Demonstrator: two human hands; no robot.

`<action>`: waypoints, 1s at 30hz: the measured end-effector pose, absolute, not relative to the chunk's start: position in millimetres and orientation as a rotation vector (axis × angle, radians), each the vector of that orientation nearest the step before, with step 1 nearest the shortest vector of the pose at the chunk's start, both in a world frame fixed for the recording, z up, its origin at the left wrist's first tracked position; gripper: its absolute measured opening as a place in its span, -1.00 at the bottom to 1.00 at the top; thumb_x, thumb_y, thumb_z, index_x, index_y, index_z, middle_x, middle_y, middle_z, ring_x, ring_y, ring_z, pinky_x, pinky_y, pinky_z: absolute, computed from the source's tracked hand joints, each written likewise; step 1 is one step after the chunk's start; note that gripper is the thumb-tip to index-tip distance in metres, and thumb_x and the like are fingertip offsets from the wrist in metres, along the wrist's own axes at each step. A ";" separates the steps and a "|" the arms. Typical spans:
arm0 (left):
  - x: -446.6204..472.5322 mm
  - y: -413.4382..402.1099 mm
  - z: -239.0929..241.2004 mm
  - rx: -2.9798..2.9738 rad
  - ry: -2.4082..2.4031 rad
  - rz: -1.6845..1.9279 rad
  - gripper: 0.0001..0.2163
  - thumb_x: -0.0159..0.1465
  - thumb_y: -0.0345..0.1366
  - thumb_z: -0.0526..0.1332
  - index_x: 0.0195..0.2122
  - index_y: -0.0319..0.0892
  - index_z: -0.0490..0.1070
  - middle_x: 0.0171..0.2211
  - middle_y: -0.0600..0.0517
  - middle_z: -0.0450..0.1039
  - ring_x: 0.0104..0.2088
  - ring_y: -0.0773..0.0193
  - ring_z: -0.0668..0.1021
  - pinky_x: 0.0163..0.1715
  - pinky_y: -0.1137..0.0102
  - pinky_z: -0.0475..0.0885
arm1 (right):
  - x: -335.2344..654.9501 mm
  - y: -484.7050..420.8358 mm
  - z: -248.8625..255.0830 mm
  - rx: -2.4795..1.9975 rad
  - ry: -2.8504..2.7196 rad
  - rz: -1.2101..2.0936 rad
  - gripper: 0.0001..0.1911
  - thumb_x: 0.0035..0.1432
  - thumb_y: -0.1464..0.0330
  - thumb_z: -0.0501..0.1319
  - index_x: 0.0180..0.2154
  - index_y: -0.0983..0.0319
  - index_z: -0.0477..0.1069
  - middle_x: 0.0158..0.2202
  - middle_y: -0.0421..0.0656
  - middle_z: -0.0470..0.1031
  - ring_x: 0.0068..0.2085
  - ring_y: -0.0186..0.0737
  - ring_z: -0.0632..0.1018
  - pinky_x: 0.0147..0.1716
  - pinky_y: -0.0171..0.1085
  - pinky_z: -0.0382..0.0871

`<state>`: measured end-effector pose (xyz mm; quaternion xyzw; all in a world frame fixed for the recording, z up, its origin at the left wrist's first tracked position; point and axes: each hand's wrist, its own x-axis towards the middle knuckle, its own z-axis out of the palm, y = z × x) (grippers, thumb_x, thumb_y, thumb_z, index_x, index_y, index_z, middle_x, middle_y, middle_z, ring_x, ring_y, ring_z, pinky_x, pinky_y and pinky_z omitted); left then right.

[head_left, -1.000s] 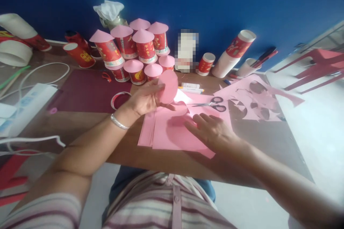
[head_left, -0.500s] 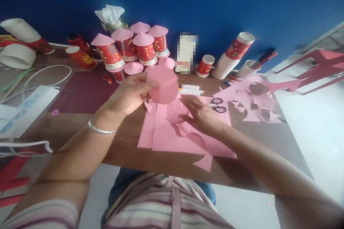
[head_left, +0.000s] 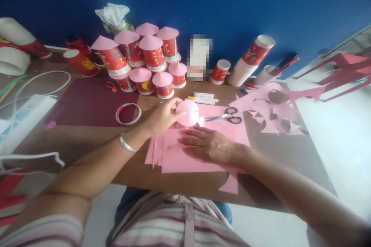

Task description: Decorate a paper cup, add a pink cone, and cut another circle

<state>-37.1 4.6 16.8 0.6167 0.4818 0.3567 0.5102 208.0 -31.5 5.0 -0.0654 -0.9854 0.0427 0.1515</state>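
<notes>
Between the thumb and fingers of my left hand (head_left: 165, 115) is a pink paper disc (head_left: 188, 113), held low over the stacked sheets. A short line, perhaps a slit, shows on the disc's right side. My right hand (head_left: 213, 144) lies flat with fingers stretched out on the pink paper sheets (head_left: 179, 162). Just beyond it, scissors (head_left: 227, 116) with dark handles rest on the paper. Behind the disc lie a marker (head_left: 203, 100) and a white glue-stick-like tube (head_left: 203, 95).
Several red paper cups (head_left: 153, 58) with pink cone tops stand at the back left. A tape roll (head_left: 128, 114) lies on the maroon mat (head_left: 84, 104). Cut pink scraps (head_left: 275, 104) spread at the right. A power strip (head_left: 27, 119) with white cable sits at the left.
My left hand has brought the disc down and to the right, towards the sheets. My right hand has moved nearer to me and flattened. The tape roll and scissor blades now show.
</notes>
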 end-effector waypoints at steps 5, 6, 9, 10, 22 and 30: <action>-34.6 2.5 49.8 1.417 1.057 1.110 -0.67 0.22 -0.17 0.43 -0.09 -0.17 0.43 -0.27 0.01 0.60 -0.40 0.31 0.59 -0.50 0.48 0.53 | 202.7 -35.1 -9.7 -0.376 -2.784 0.130 -0.57 0.50 0.20 0.16 0.26 0.25 0.44 0.42 0.04 0.35 0.47 -0.02 0.32 0.43 0.03 0.31; -34.2 2.9 51.6 1.373 1.032 1.132 -0.67 0.21 -0.16 0.44 -0.10 -0.17 0.42 -0.26 0.01 0.60 -0.39 0.31 0.58 -0.50 0.48 0.53 | 200.4 -35.2 -14.1 -0.413 -2.766 0.139 -0.52 0.49 0.18 0.17 0.30 0.27 0.40 0.42 0.05 0.35 0.47 -0.01 0.31 0.44 0.02 0.29; -34.5 3.4 44.2 1.264 1.014 1.103 -0.65 0.20 -0.12 0.44 -0.11 -0.16 0.41 -0.26 0.02 0.60 -0.38 0.31 0.60 -0.50 0.49 0.52 | 195.0 -34.0 -25.8 -0.407 -2.754 0.165 -0.44 0.48 0.10 0.17 0.34 0.27 0.36 0.41 0.02 0.37 0.46 0.00 0.33 0.45 0.05 0.27; -34.7 3.3 38.5 1.260 1.035 1.064 -0.66 0.21 -0.12 0.43 -0.11 -0.16 0.41 -0.27 0.02 0.60 -0.38 0.30 0.60 -0.48 0.48 0.52 | 193.9 -33.3 -27.6 -0.392 -2.749 0.167 -0.44 0.48 0.10 0.17 0.34 0.27 0.36 0.39 0.02 0.39 0.45 0.01 0.35 0.44 0.07 0.28; -36.7 6.8 -4.8 1.877 1.362 0.701 -0.62 0.22 -0.36 0.32 0.08 -0.12 0.43 -0.13 -0.05 0.63 -0.22 0.14 0.65 -0.27 0.31 0.54 | 229.0 -4.9 18.3 -0.919 -2.500 0.097 -0.71 0.49 0.31 0.10 -0.11 0.18 0.61 -0.26 -0.06 0.66 -0.29 -0.15 0.64 -0.35 -0.18 0.51; -46.4 7.4 9.2 2.154 1.448 0.510 -0.61 0.22 -0.30 0.42 0.08 -0.19 0.53 -0.13 -0.11 0.60 -0.12 0.03 0.62 -0.01 0.16 0.53 | 216.5 73.6 10.9 -1.414 -2.436 -0.064 -0.59 0.34 0.48 0.17 0.17 0.26 0.53 0.13 0.07 0.62 0.17 0.19 0.55 -0.10 0.00 0.56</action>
